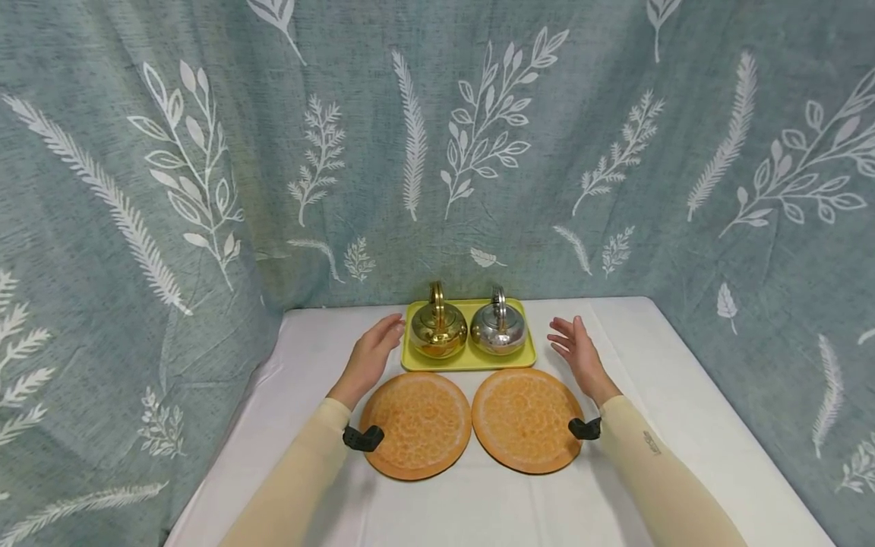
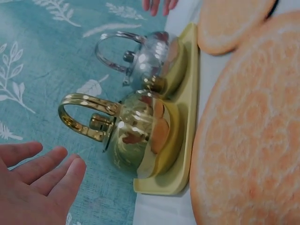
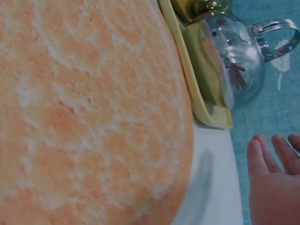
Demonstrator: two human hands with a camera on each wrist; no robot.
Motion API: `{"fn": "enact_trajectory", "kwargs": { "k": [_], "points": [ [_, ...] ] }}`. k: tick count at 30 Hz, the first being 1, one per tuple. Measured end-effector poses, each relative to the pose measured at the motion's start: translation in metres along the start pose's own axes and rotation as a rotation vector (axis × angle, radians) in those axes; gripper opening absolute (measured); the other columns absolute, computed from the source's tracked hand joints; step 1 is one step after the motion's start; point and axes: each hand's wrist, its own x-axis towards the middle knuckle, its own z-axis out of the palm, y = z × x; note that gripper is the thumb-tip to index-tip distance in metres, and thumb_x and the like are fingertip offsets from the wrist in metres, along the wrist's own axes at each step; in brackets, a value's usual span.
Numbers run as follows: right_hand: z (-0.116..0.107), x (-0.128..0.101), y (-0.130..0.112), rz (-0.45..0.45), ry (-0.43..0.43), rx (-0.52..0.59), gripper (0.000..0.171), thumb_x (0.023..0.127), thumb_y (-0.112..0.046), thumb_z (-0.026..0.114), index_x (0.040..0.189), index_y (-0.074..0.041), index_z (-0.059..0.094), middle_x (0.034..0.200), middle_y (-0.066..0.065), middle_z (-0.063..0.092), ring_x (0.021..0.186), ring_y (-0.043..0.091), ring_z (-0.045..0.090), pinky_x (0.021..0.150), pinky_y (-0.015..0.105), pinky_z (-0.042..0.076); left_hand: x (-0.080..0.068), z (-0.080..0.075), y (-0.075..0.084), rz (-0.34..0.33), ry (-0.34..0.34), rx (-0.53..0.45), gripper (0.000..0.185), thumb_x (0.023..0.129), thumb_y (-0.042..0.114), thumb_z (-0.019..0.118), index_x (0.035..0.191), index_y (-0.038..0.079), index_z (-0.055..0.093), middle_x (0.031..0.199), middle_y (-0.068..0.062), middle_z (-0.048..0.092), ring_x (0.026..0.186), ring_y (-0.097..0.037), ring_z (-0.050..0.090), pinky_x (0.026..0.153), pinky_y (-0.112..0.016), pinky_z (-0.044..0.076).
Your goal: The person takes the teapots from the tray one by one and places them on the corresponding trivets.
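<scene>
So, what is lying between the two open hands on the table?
The yellow tray with the gold kettle and silver kettle lies between the left hand and right hand; the head view shows it.

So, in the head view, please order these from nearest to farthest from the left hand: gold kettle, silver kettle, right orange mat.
From the left hand:
1. Gold kettle, left on the tray, just beside the fingers.
2. Silver kettle, right on the tray.
3. Right orange mat, front right.
</scene>
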Motion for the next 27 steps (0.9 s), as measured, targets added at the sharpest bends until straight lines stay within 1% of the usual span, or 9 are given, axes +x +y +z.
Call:
{"fn": "enact_trajectory", "kwargs": {
  "k": [4, 6, 11, 13, 21, 24, 27],
  "points": [
    [-0.002, 0.003, 0.006, 0.014, -0.006, 0.026, 0.085, 0.118, -0.058, 0.014, 0.169, 0.01, 0.017, 0.173, 0.032, 0.02, 0.159, 0.048, 0.024, 0.132, 0.052, 0.02, 0.005, 0.002, 0.0, -0.009, -0.013, 0.019, 0.066, 0.119, 0.049, 0.041, 0.169, 0.005, 0.037, 0.165, -0.022, 0.047, 0.143, -0.046, 0.053, 0.121, -0.06, 0.04],
    [-0.003, 0.005, 0.008, 0.038, -0.004, 0.044, 0.088, 0.117, -0.061, 0.015, 0.169, 0.009, 0.018, 0.174, 0.03, 0.021, 0.16, 0.046, 0.025, 0.132, 0.05, 0.021, 0.01, 0.003, 0.0, -0.009, -0.019, -0.008, 0.067, 0.119, 0.048, 0.042, 0.168, 0.004, 0.038, 0.165, -0.023, 0.046, 0.144, -0.045, 0.052, 0.121, -0.058, 0.041],
    [-0.002, 0.007, 0.018, 0.094, -0.025, 0.096, 0.092, 0.115, -0.065, 0.018, 0.169, 0.009, 0.015, 0.175, 0.029, 0.018, 0.16, 0.045, 0.023, 0.132, 0.048, 0.02, 0.023, 0.004, -0.001, -0.014, -0.034, -0.118, 0.062, 0.12, 0.04, 0.042, 0.165, -0.003, 0.039, 0.163, -0.029, 0.044, 0.148, -0.043, 0.047, 0.122, -0.051, 0.042],
    [-0.001, 0.007, 0.022, 0.107, -0.031, 0.114, 0.092, 0.115, -0.065, 0.02, 0.169, 0.01, 0.014, 0.175, 0.03, 0.017, 0.16, 0.046, 0.023, 0.132, 0.049, 0.02, 0.026, 0.005, -0.002, -0.024, -0.038, -0.141, 0.06, 0.12, 0.038, 0.042, 0.165, -0.003, 0.039, 0.162, -0.03, 0.045, 0.149, -0.044, 0.046, 0.123, -0.051, 0.041],
    [0.005, 0.007, 0.03, 0.168, -0.015, 0.162, 0.092, 0.116, -0.064, 0.022, 0.169, 0.01, 0.014, 0.174, 0.033, 0.019, 0.16, 0.045, 0.025, 0.132, 0.048, 0.022, 0.032, 0.013, -0.001, -0.027, -0.047, -0.063, 0.064, 0.12, 0.042, 0.042, 0.167, 0.0, 0.037, 0.162, -0.026, 0.047, 0.146, -0.041, 0.05, 0.121, -0.051, 0.042],
    [0.004, 0.006, 0.031, 0.18, -0.03, 0.187, 0.092, 0.116, -0.064, 0.022, 0.169, 0.01, 0.013, 0.174, 0.033, 0.017, 0.162, 0.043, 0.021, 0.132, 0.047, 0.021, 0.035, 0.015, 0.001, -0.03, -0.044, -0.089, 0.063, 0.12, 0.041, 0.042, 0.166, -0.001, 0.037, 0.162, -0.027, 0.047, 0.146, -0.041, 0.05, 0.121, -0.051, 0.043],
    [0.003, 0.005, 0.034, 0.183, -0.052, 0.213, 0.092, 0.116, -0.064, 0.023, 0.169, 0.011, 0.011, 0.174, 0.033, 0.015, 0.163, 0.041, 0.017, 0.132, 0.046, 0.02, 0.04, 0.016, 0.001, -0.033, -0.067, -0.142, 0.064, 0.121, 0.04, 0.04, 0.167, -0.004, 0.034, 0.163, -0.029, 0.045, 0.148, -0.044, 0.047, 0.123, -0.052, 0.04]
  ]
}}
